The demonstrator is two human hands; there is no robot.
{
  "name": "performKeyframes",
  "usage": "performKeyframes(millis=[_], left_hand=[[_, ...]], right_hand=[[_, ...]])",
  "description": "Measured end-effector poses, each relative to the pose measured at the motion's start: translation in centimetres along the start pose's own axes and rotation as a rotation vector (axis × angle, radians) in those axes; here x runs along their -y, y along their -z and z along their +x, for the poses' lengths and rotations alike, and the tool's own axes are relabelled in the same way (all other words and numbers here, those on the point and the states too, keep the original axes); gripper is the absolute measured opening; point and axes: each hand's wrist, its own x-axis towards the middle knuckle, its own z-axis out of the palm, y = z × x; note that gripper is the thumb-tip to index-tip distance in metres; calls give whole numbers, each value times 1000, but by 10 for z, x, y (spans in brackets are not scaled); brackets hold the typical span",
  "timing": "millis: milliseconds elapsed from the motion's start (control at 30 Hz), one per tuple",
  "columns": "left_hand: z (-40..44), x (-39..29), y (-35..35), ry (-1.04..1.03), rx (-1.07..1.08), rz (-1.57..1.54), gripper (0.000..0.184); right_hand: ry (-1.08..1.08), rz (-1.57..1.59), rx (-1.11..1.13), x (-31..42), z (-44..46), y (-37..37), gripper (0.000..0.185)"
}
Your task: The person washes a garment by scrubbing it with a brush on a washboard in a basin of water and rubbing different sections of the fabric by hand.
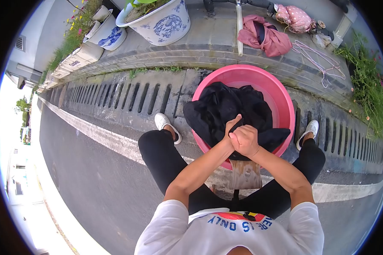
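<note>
A pink basin (288,108) stands between the person's feet. Black cloth (225,104) is heaped in it and hangs over its left rim. Both hands meet over the near part of the cloth. My left hand (232,128) and my right hand (245,140) cannot be told apart with certainty by overlap, but each is closed around the black cloth between them. A wooden board (245,174) leans at the basin's near edge, its upper end under the cloth.
Beyond the basin runs a stone step with a pink cloth (264,36), a white pole (239,29) and wire hangers (321,61). A blue-and-white planter (170,23) stands at the upper left. Slotted drain covers (127,97) lie on both sides.
</note>
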Motion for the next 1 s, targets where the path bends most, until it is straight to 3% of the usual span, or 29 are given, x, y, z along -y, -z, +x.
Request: performKeyframes(millis=[33,100,133,167,233,300,367,433,467,567,600,633,700,733,767,833,1000], left_hand=[[-8,-12,-13,-46,-76,186,29],[-25,-35,-50,100,-269,111,29],[-32,-31,-60,151,-292,227,30],[-28,-20,-55,159,-242,318,30],[-20,-47,-59,146,-161,134,30],[-10,-81,-36,50,-96,195,31],[-6,-109,-27,-147,-179,372,28],[2,-101,8,-307,-180,690,22],[4,-88,35,-278,-102,830,13],[-33,-54,61,-98,172,1156,10],[-46,-47,66,70,299,1360,17],[-60,-40,64,7,313,1606,22],[-83,-30,57,-127,327,2101,31],[-82,-22,63,-26,352,2133,38],[-81,-16,69,-107,300,2155,35],[-74,-13,77,-284,191,2195,30],[-53,-28,88,-321,152,2132,20]], right_hand=[[-70,-12,-27,-8,-3,-3,33],[-204,-43,-84,-47,-4,-4,35],[-378,-99,-48,-61,-3,2,38],[-554,-156,-13,-72,0,6,42],[-614,-187,-39,-77,9,21,48],[-725,-200,-167,-98,15,43,48],[-903,-208,-292,-134,5,63,47],[-853,-427,-268,-157,-13,78,38],[-681,-561,-273,-156,-21,80,23],[-194,-621,-170,-83,2,91,14],[-206,-503,11,-67,-13,87,16],[-214,-380,192,-54,-33,80,20],[-420,-291,756,-44,-89,57,28],[-420,-357,838,-41,-102,55,30],[-420,-427,916,-38,-113,54,32],[-435,-535,962,-43,-126,53,34],[-469,-662,852,-95,-170,57,33]])
